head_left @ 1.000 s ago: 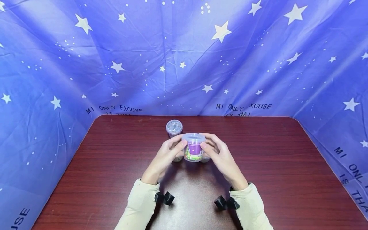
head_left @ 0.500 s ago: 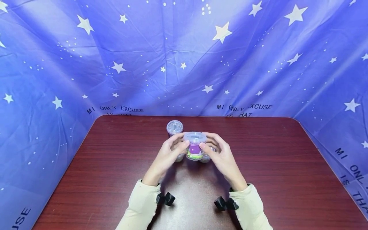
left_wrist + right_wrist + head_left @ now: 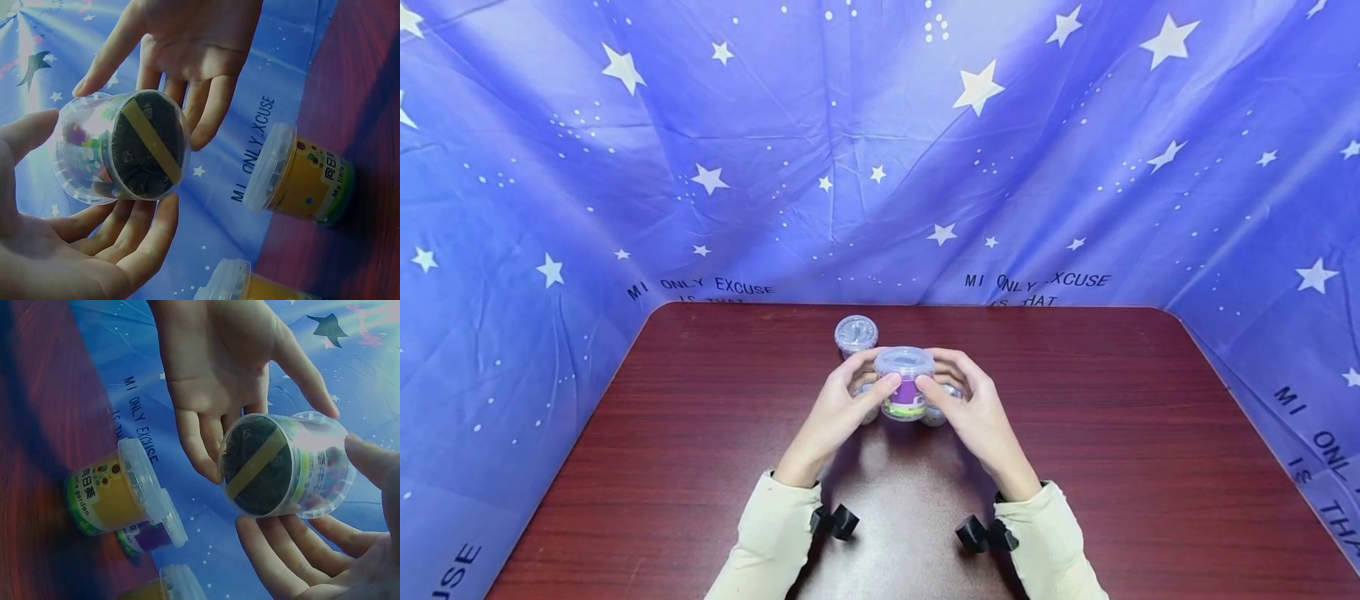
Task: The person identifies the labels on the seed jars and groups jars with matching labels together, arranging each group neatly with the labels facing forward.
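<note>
A clear plastic tub [image 3: 906, 390] with a pale lid and a purple label is held up over the table between both hands. Dark, soil-like filling and a yellow strip show through its base in both wrist views. My left hand [image 3: 842, 400] grips its left side, thumb across the label and fingers curled behind. On the opposite side my right hand [image 3: 973, 400] grips it the same way, with the two thumbtips close together on the front. In the left wrist view, fingertips of both hands lie along the tub's wall [image 3: 81, 150].
Behind the left hand stands a lidded tub [image 3: 856, 333] near the back. Two more tubs sit behind the hands, including one on the right [image 3: 936, 408]. A yellow-labelled tub [image 3: 103, 497] and a purple-labelled one [image 3: 147, 537] appear beyond. Starry blue cloth [image 3: 880, 117] surrounds the dark red table [image 3: 625, 467].
The held tub has shifted slightly right, then back left. My thumbs have come closer together over its label. The standing tubs have stayed in place.
</note>
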{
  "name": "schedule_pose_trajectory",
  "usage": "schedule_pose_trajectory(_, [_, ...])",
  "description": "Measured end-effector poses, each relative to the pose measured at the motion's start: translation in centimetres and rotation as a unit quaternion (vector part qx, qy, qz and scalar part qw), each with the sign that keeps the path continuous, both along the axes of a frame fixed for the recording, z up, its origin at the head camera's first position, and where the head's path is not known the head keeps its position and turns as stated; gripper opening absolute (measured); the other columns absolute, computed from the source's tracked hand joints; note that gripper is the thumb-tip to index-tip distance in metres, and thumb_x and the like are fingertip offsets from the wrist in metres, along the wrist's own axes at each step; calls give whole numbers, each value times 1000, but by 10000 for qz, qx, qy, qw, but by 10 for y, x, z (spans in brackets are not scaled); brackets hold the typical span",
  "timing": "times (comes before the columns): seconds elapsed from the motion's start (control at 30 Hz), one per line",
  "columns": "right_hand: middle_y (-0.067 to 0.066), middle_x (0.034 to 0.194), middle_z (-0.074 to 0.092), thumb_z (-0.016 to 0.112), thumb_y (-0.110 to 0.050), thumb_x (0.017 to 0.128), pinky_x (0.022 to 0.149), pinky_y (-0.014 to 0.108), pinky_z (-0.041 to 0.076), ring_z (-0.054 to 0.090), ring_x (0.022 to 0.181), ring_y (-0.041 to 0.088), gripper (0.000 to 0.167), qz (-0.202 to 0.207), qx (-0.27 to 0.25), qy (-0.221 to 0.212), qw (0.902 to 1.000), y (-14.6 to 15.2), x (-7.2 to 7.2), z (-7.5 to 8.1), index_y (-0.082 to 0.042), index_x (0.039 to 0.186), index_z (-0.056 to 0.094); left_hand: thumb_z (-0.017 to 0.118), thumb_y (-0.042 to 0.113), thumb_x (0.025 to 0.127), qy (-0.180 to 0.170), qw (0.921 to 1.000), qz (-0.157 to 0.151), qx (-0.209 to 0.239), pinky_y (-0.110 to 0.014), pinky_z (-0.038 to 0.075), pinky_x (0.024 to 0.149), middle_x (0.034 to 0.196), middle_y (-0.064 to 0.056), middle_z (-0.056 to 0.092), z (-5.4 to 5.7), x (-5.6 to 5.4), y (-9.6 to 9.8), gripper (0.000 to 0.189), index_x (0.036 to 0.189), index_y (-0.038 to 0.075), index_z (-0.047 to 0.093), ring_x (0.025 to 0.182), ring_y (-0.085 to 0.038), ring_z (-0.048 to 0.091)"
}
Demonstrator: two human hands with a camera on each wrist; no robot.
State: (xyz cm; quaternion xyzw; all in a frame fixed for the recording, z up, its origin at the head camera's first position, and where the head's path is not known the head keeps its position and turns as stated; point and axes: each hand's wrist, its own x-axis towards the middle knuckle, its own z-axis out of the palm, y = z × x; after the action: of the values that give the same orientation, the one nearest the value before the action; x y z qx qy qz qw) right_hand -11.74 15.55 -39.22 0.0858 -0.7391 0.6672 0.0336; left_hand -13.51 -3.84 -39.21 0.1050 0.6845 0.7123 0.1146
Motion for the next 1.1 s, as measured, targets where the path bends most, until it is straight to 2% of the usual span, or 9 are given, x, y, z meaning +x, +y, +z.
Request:
schedule_pose_trajectory(0.13, [13,122,64,65,-16,96,86,26,56,63,106,20,37,143,-180,6,9997,1,0,-1,-6,131,57,67,23,94,82,9998,-90,137,-37,51,92,121,-10,64,0,0,-2,47,138,11,54,109,-18,61])
schedule_pose_trajectory(0.27, [15,121,64,63,-16,98,85,32,58,64,103,14,37,279,-370,2,9989,4,0,-1,-4,132,57,63,20,95,60,9989,-246,385,-30,52,88,114,-8,65,0,-1,-4,48,140,6,51,103,-16,62])
schedule_pose_trajectory(0.4, [15,120,64,62,-15,99,85,32,58,64,103,13,37,417,-376,-4,9984,6,0,-1,-4,134,57,61,20,96,-1,9978,-402,518,-30,51,85,112,-4,65,0,-1,-6,49,141,6,50,100,-15,61])
schedule_pose_trajectory(0.73, [21,126,64,61,-16,99,88,30,57,68,102,13,42,640,-356,-315,9968,7,0,1,-4,138,53,58,23,97,-67,9967,-552,600,-35,48,95,124,-9,61,-1,1,-7,51,144,7,47,107,-14,59])
schedule_pose_trajectory(0.87, [19,125,64,61,-15,99,87,29,57,68,102,13,42,636,-365,-304,9968,7,0,1,-4,138,53,56,23,99,-76,9958,-636,655,-36,46,100,131,-13,59,0,1,-6,51,146,7,45,112,-15,59])
schedule_pose_trajectory(1.0, [15,119,67,63,-16,98,85,31,58,68,99,15,41,506,-412,-221,9976,6,0,0,-5,136,55,56,22,99,-18,9979,-442,473,-34,45,101,133,-15,58,1,1,-5,51,146,7,44,115,-17,57])
schedule_pose_trajectory(1.1, [11,115,68,66,-15,96,83,31,59,69,98,16,40,367,-429,-201,9982,5,-1,-2,-5,133,57,61,22,97,26,9997,-165,205,-32,48,94,130,-14,59,2,1,-3,52,145,9,47,115,-18,57])
